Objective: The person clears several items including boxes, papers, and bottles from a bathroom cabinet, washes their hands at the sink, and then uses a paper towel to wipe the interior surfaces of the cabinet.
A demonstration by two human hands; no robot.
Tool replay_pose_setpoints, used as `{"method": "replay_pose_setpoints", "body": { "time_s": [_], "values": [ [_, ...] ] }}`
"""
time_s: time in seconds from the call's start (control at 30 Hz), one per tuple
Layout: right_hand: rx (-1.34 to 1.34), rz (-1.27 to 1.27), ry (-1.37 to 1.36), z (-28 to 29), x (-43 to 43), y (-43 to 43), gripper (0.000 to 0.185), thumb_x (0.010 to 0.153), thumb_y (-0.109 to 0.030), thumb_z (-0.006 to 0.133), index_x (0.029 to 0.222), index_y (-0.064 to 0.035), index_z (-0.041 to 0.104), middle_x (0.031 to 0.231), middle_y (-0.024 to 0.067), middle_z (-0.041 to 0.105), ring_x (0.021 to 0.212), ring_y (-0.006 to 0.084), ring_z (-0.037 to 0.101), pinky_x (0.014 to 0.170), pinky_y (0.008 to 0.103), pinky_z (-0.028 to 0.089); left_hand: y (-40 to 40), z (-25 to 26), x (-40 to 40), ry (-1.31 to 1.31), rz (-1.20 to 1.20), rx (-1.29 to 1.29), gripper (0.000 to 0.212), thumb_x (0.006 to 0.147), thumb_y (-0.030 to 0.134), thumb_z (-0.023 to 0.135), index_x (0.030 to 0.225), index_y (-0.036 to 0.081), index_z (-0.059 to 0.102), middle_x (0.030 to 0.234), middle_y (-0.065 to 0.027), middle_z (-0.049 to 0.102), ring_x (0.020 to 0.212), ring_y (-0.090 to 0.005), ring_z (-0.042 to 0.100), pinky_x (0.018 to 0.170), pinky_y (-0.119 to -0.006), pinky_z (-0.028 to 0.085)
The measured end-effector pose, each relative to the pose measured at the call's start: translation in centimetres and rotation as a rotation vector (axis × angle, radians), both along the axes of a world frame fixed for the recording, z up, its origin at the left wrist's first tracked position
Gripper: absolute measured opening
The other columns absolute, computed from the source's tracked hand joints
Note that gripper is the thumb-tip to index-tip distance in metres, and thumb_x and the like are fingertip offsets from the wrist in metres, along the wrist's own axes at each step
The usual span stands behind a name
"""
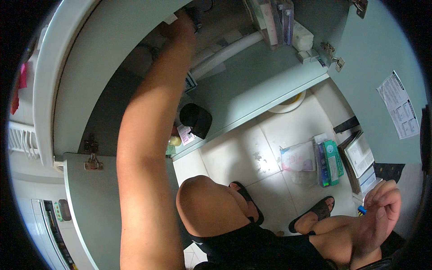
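Observation:
My left arm reaches up into an open pale green cabinet (256, 71). At its end, my left hand (180, 25) is in deep shadow, close to dark cables (194, 15) and a small white piece (170, 19). Its fingers are too dark to make out. A white pipe (229, 52) runs along the cabinet floor to the right of that arm. Beside my forearm stands a black cylindrical container (196, 119). My right hand (381, 209) is by my bent knee, its fingers loosely curled together, with nothing visible in them.
Clear organizers (275, 22) and a white package (302, 36) stand at the cabinet's right end. The right door (381, 37) bears a printed sheet (400, 104). A plastic-wrapped pack (298, 157), green boxes (331, 162) and a box of papers (359, 153) sit on the tiles. The left door (94, 202) hangs open.

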State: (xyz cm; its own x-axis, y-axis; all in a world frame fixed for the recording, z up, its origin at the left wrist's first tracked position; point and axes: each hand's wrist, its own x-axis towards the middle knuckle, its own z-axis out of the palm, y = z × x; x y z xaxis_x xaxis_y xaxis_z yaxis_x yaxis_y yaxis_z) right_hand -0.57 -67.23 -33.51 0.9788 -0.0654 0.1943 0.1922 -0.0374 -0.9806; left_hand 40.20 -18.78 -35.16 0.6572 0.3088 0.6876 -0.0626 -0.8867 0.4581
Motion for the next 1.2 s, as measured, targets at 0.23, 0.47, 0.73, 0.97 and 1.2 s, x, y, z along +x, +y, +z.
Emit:
{"method": "replay_pose_setpoints", "body": {
  "time_s": [0.23,0.47,0.73,0.97,1.2],
  "values": [
    [-0.040,0.009,0.078,0.1,0.1,-0.7,0.030,0.094,-0.032,0.066,0.090,-0.0066,0.049,0.093,0.0081,0.045,0.080,0.0163,0.045,0.070,0.0287,0.039,-0.1,1.5,-2.3,0.148,0.014,-0.126,0.062,0.100,0.048,0.062,0.128,-0.007,0.054,0.123,-0.0281,0.062,0.114,-0.0411,0.063,0.098,-0.050,0.051],
    [-0.079,-0.011,0.072,0.8,0.0,0.0,0.019,0.093,-0.021,0.062,0.093,-0.0056,0.051,0.095,0.0086,0.046,0.081,0.0161,0.046,0.072,0.0288,0.041,-0.6,2.0,-3.1,0.206,0.007,-0.177,0.065,0.102,0.051,0.056,0.129,-0.008,0.053,0.125,-0.0312,0.060,0.116,-0.0438,0.062,0.100,-0.052,0.050],
    [-0.087,0.054,0.016,0.6,0.0,-0.2,0.018,0.094,-0.021,0.061,0.094,-0.0054,0.051,0.095,0.0082,0.046,0.080,0.0157,0.046,0.073,0.0286,0.040,3.0,0.8,-6.2,0.249,0.082,0.287,0.048,0.103,0.039,0.057,0.129,-0.001,0.059,0.122,-0.0247,0.066,0.114,-0.0416,0.065,0.095,-0.050,0.051],
    [-0.034,0.031,-0.058,1.0,-1.2,-0.5,0.024,0.094,-0.026,0.064,0.096,-0.0048,0.052,0.097,0.0088,0.046,0.081,0.0157,0.046,0.073,0.0280,0.039,-2.3,-3.1,-21.5,0.676,-0.166,-0.111,0.045,0.092,0.042,0.072,0.119,0.007,0.070,0.114,-0.0181,0.072,0.104,-0.0340,0.068,0.092,-0.042,0.053],
    [-0.034,0.094,-0.103,1.0,-1.6,-1.1,0.015,0.093,-0.016,0.063,0.095,-0.0036,0.055,0.098,0.0094,0.048,0.081,0.0162,0.048,0.072,0.0282,0.044,-1.0,-6.4,-24.4,1.170,0.107,0.718,0.093,0.084,0.049,0.077,0.151,-0.001,0.038,0.146,-0.0291,0.051,0.132,-0.0402,0.055,0.114,-0.046,0.042]
  ]
}}
